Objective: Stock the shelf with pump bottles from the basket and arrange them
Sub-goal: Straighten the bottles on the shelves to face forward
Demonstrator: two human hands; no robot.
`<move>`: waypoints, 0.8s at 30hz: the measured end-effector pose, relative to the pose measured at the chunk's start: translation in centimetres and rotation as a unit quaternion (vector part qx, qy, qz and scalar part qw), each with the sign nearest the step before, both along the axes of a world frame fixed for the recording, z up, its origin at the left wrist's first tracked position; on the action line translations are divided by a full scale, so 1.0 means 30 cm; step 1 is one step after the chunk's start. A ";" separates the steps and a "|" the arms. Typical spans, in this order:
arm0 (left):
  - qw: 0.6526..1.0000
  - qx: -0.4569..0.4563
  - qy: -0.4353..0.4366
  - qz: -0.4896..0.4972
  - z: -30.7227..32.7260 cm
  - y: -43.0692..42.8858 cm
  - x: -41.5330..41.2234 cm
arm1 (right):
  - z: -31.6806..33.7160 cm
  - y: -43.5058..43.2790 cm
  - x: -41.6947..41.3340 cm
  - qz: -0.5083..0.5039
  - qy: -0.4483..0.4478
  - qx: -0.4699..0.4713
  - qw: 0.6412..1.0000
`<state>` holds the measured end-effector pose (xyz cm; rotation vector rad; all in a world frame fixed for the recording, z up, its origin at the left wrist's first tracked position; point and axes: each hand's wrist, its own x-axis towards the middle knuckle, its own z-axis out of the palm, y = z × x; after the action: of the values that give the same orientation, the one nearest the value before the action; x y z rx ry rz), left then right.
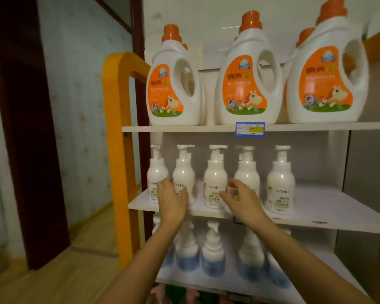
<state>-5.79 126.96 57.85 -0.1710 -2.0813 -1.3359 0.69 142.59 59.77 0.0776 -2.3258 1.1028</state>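
Observation:
Several white pump bottles (215,183) stand in a row on the middle shelf (316,209) of a white rack. My left hand (171,198) is spread open against the fronts of the two leftmost bottles (183,174). My right hand (241,198) hovers with fingers apart in front of the third and fourth bottles (247,172), touching or nearly touching them. Neither hand grips a bottle. A fifth bottle (280,181) stands further right, with bare shelf beyond it. The basket is not in view.
Large white detergent jugs with orange caps (244,80) fill the top shelf. Blue-labelled pump bottles (213,253) line the lower shelf. An orange frame (116,128) edges the rack's left side. A dark door frame (24,128) and wooden floor lie left.

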 end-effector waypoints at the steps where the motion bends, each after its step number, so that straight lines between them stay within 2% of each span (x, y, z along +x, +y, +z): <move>1: 1.000 0.006 0.004 0.017 0.002 -0.021 -0.014 | -0.011 -0.016 -0.020 -0.002 0.007 0.008 1.000; 4: 0.999 0.032 -0.004 0.044 0.006 -0.087 -0.065 | -0.028 -0.059 -0.061 0.014 0.044 0.005 0.999; 7: 0.999 0.018 -0.034 0.033 -0.006 -0.148 -0.131 | -0.032 -0.112 -0.107 0.038 0.066 0.020 0.997; 12: 0.998 0.007 -0.064 -0.004 -0.044 -0.181 -0.219 | -0.061 -0.223 -0.212 0.075 0.009 0.036 0.997; 16: 0.998 0.029 -0.052 0.002 -0.056 -0.168 -0.234 | -0.101 -0.268 -0.282 0.045 0.006 0.021 0.999; 24: 1.000 0.001 -0.029 -0.011 -0.077 -0.206 -0.257 | -0.125 -0.279 -0.335 0.001 -0.015 0.005 1.000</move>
<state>-13.50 120.78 55.53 -0.1552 -2.1324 -1.3706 -9.38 134.21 56.04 0.0670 -2.3580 1.1007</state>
